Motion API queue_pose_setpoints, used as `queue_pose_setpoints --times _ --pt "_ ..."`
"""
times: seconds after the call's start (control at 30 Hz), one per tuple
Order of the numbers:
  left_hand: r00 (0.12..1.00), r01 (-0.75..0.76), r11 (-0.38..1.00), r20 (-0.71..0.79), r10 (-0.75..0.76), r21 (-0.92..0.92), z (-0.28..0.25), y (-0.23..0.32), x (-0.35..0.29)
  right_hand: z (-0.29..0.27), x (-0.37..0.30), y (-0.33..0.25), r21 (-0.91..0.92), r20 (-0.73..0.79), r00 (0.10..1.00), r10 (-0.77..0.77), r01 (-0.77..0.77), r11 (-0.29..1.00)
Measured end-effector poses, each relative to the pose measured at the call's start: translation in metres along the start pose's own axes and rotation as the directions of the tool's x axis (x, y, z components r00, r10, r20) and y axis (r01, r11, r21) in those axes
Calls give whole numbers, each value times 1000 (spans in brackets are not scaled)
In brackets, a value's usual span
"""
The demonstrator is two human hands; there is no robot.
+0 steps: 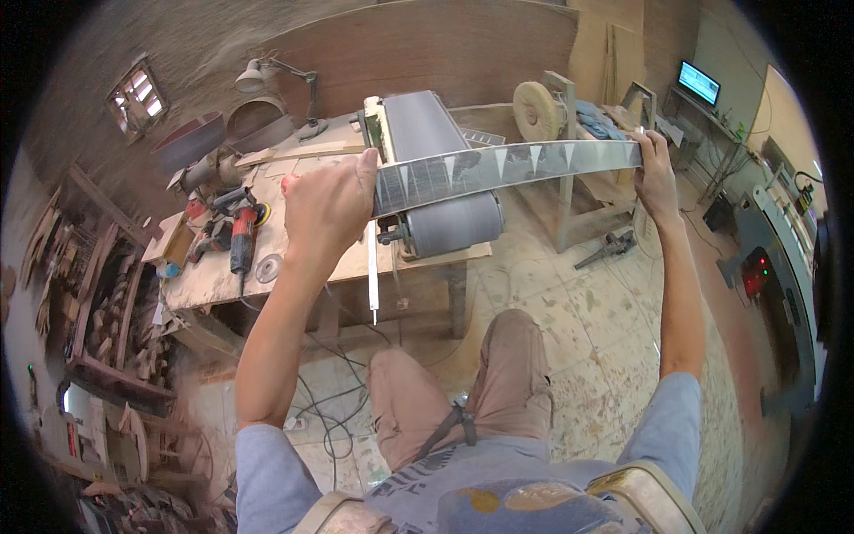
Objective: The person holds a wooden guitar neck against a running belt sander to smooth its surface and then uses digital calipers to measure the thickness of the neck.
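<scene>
Jutting past belt sander [454,225] into open air—inlaid strip [516,166], left fingers [366,171], right fingers [656,146] clamped on ends

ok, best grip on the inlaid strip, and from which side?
Likely the strip by both ends, one hand from each side: it's long, narrow and flat, so end grips should steady it and leave the middle free. The left hand and right hand hold it that way.
</scene>
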State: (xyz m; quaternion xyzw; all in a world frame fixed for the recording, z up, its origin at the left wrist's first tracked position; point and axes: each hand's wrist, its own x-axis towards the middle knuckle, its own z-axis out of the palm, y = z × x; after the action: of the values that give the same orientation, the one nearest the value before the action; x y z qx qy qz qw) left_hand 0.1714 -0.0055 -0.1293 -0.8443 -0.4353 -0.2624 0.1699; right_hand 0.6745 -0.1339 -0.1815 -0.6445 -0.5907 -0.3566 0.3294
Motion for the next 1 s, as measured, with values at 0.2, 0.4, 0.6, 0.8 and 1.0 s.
queue_pose_setpoints --times 0.2,0.4,0.6,0.8,1.0 --pt "947 -99 992 -299 117 73 8 -3 -5 3 -4 16 -55 -96 995 -34 29 998" --pt "941 -107 991 -314 126 77 3 -4 -10 3 -8 15 -86 -145 989 -29 17 996" --pt "992 -114 993 -64 113 -13 -9 -7 -3 -6 -5 9 -61 -8 999 -46 46 997" --pt "949 -249 964 222 223 93 -10 -10 8 -5 -3 12 -2 85 995 -44 44 999" --pt "900 -282 959 355 253 32 -3 -21 13 -1 2 12 54 149 988 -35 27 998"
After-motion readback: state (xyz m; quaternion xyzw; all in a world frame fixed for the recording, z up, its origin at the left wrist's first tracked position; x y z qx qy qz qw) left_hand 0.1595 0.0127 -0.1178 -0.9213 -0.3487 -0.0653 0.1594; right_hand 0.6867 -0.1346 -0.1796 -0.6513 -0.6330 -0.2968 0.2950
